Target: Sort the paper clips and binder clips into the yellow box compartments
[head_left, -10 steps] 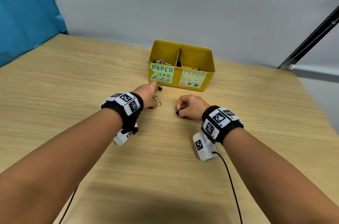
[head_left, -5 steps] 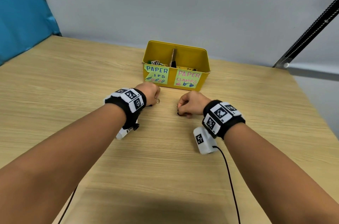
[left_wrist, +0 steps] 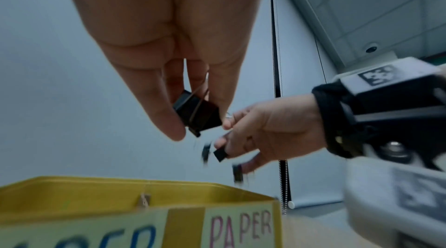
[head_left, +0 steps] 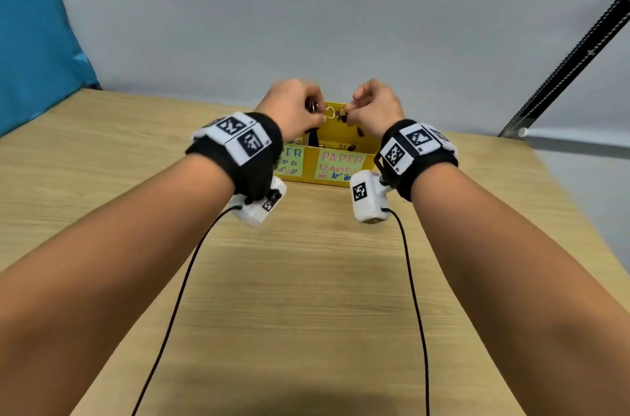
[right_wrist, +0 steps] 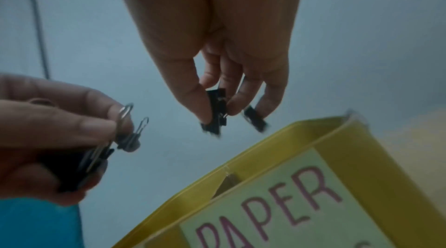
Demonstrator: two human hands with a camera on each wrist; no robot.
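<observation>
The yellow box (head_left: 341,139) stands at the table's far middle, with a cardboard divider and labels reading "PAPER ...PS" on the left and "PAPER CLAMPS" on the right. Both hands hover above it. My left hand (head_left: 296,110) pinches a black binder clip (left_wrist: 196,114) with silver wire handles, also seen as the left binder clip (right_wrist: 96,158). My right hand (head_left: 373,108) pinches small black binder clips (right_wrist: 217,111) at its fingertips. Some small black clips (left_wrist: 237,173) hang blurred in the air under the right hand, above the "PAPER CLAMPS" side (left_wrist: 241,227).
The wooden table (head_left: 306,279) stretches bare in front of the box. Clips lie inside both compartments. A grey wall stands behind, a blue panel (head_left: 30,40) at the left, and a black beaded cord (head_left: 562,64) runs at the right.
Both hands have risen from the table in front of the box to above it, carrying the clips they picked up. Small clips now drop from the right hand.
</observation>
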